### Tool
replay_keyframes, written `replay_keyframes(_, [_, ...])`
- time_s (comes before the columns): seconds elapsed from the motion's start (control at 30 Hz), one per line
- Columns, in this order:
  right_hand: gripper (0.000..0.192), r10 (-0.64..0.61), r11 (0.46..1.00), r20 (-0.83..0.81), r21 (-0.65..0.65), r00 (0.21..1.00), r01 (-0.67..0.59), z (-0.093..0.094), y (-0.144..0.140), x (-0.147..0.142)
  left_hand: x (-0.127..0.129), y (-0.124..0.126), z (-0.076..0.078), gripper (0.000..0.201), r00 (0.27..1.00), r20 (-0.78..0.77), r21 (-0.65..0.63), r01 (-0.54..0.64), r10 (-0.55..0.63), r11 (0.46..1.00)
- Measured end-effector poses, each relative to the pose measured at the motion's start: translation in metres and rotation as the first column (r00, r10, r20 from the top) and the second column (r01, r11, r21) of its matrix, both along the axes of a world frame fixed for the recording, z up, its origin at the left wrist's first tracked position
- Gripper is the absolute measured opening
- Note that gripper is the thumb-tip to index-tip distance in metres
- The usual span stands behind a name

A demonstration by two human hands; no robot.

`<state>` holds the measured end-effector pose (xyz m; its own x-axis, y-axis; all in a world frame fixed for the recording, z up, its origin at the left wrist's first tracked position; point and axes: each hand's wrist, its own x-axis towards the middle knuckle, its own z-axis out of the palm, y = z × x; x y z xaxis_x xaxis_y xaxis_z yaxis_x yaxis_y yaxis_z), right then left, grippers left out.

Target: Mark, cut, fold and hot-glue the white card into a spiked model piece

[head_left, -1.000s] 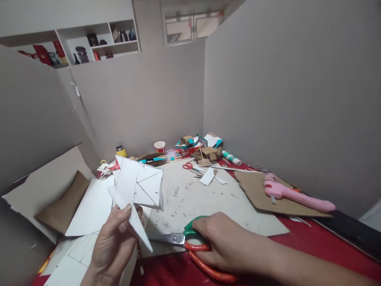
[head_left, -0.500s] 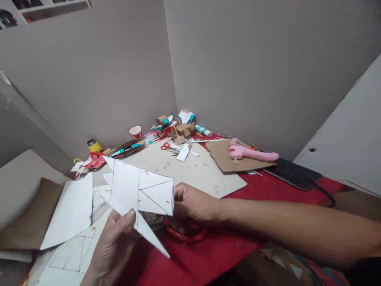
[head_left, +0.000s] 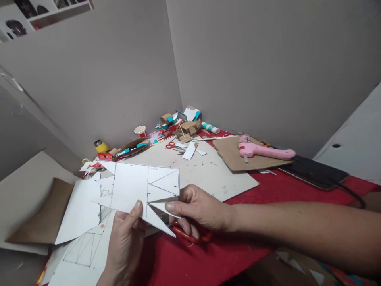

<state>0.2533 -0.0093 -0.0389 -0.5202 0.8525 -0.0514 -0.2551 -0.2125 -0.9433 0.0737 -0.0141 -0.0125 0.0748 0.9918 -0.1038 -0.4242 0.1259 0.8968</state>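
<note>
Red cloth is covering the table [head_left: 208, 258], and a large grey board [head_left: 208, 174] is lying across it toward the wall corner. White card cut-out [head_left: 139, 188], ruled with pencil lines into triangles and rectangles, is being held up above the near edge of the table, over other white sheets [head_left: 79, 206] spreading to the left. The left hand [head_left: 125, 242] is pinching the cut-out's lower edge from below, thumb pressing on the front face. The right hand [head_left: 196, 208] is gripping the piece's right side, thumb lying on a pointed flap, while its lower fingers are closing on the orange scissors [head_left: 190, 236] resting partly hidden under the palm. Farther back a pink glue gun [head_left: 264, 150] is lying on a brown cardboard piece [head_left: 235, 159], and small red scissors [head_left: 174, 146] are lying near a paper cup [head_left: 140, 131].
</note>
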Motion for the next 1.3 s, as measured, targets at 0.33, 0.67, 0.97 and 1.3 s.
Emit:
replay_keyframes(0.33, [0.043, 0.075, 0.989, 0.058, 0.126, 0.995, -0.082, 0.004, -0.003, 0.006, -0.004, -0.002, -0.004, 0.021, 0.998, 0.04, -0.099, 0.053, -0.05, 0.994])
replay_keyframes(0.67, [0.036, 0.232, 0.972, 0.148, 0.008, 0.961, -0.236, 0.0, -0.013, 0.005, -0.015, 0.013, 0.01, 0.019, 0.969, 0.121, -0.005, -0.214, 0.213, 0.977])
replay_keyframes(0.97, [0.02, 0.092, 0.912, 0.376, 0.339, 0.922, -0.23, -0.003, -0.012, 0.008, -0.042, 0.026, 0.016, 0.026, 0.943, 0.057, 0.187, -0.334, 0.329, 0.924])
replay_keyframes(1.3, [0.051, -0.211, 0.966, 0.074, 0.165, 0.975, 0.197, 0.001, 0.009, 0.017, -0.039, 0.017, 0.004, 0.03, 0.966, -0.183, 0.167, -0.152, 0.182, 0.974])
